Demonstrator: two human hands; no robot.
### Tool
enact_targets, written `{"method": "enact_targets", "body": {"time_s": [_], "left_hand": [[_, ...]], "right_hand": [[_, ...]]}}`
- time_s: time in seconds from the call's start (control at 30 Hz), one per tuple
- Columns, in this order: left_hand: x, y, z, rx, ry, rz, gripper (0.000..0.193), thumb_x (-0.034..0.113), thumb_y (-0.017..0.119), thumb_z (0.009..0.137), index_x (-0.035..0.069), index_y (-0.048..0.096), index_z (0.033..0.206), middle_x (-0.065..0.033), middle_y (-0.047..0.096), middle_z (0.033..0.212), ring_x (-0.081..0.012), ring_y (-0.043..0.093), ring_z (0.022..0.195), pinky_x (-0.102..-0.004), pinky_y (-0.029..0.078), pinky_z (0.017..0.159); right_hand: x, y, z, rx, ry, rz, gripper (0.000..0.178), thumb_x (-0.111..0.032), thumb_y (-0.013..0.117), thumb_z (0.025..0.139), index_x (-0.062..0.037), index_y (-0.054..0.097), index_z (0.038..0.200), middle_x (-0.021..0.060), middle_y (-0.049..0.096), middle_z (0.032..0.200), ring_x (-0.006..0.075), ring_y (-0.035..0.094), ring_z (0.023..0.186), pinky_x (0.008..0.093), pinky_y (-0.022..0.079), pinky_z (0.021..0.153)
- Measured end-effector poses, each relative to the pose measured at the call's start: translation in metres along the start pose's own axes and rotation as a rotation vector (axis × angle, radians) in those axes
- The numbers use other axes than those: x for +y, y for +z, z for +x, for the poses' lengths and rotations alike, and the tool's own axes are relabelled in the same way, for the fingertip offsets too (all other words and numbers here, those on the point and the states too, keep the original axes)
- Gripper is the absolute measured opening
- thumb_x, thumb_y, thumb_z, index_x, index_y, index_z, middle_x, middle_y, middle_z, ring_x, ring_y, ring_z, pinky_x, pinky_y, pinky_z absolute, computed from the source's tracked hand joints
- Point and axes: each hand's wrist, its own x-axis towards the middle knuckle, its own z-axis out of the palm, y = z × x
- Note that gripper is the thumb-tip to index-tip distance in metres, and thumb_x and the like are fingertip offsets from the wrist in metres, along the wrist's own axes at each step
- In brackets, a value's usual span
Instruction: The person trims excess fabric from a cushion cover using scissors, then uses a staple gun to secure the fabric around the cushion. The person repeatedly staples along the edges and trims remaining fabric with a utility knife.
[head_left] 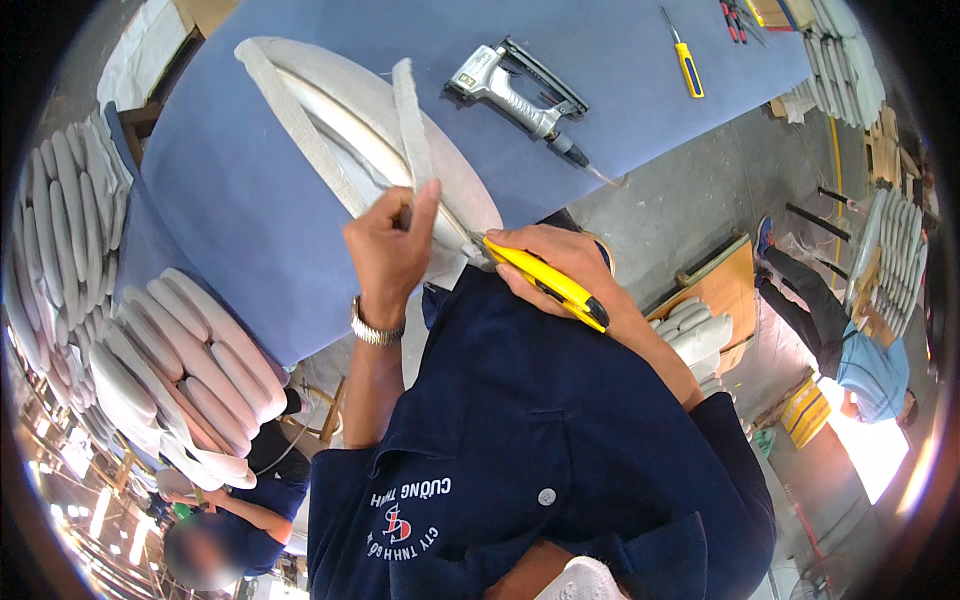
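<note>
A light grey upholstered cushion (pixel 452 150) lies at the near edge of the blue-covered table, its pale inner side and fabric edging showing. My left hand (pixel 392 235) is closed on a loose grey fabric strip (pixel 409 110) that sticks up from the cushion. In my right hand (pixel 560 255) is a yellow utility knife (pixel 548 278). Its tip points at the near end of the cushion, by the fabric edge; whether the blade touches the cloth I cannot tell. A silver staple gun (pixel 515 95) lies on the table beyond the cushion, with its air fitting toward me.
A yellow-handled screwdriver (pixel 688 70) and red-handled pliers (pixel 735 22) lie farther right on the blue table (pixel 620 60). Stacks of grey cushions (pixel 190 370) stand at the left. One person (pixel 240 530) is at lower left, another (pixel 870 370) at right near a wooden board (pixel 715 300).
</note>
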Motion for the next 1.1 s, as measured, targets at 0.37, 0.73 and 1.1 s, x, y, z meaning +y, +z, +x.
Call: {"method": "enact_targets", "body": {"time_s": [0.37,0.73,1.1], "left_hand": [[-0.008,0.012,-0.027,-0.282,0.025,-0.01,0.045,0.03,0.077,0.092,0.0,0.057,0.066,-0.0124,0.043,0.051,-0.019,0.038,0.043,-0.0374,0.032,0.046],[-0.029,0.026,-0.032,-0.359,-0.39,-0.767,0.023,0.018,0.069,0.1,0.005,0.066,0.081,0.0019,0.057,0.057,-0.0049,0.046,0.043,-0.0223,0.034,0.04],[-0.054,0.03,-0.045,-0.318,-0.397,-0.876,0.025,0.02,0.07,0.098,0.003,0.068,0.079,0.0015,0.058,0.057,-0.0038,0.045,0.044,-0.0222,0.032,0.041]], "right_hand": [[0.011,0.0,-0.005,0.006,0.051,0.11,0.03,-0.009,0.074,0.092,-0.005,0.069,0.121,0.0108,0.076,0.106,0.0237,0.075,0.088,0.0298,0.058,0.079],[0.017,-0.001,-0.01,0.05,0.019,0.097,0.035,-0.007,0.077,0.09,-0.0047,0.068,0.124,0.0113,0.075,0.107,0.0213,0.075,0.085,0.028,0.056,0.076],[0.009,-0.016,-0.007,0.137,-0.107,0.033,0.037,-0.008,0.078,0.09,-0.0045,0.068,0.125,0.012,0.075,0.108,0.0204,0.075,0.091,0.0286,0.057,0.08]]}}
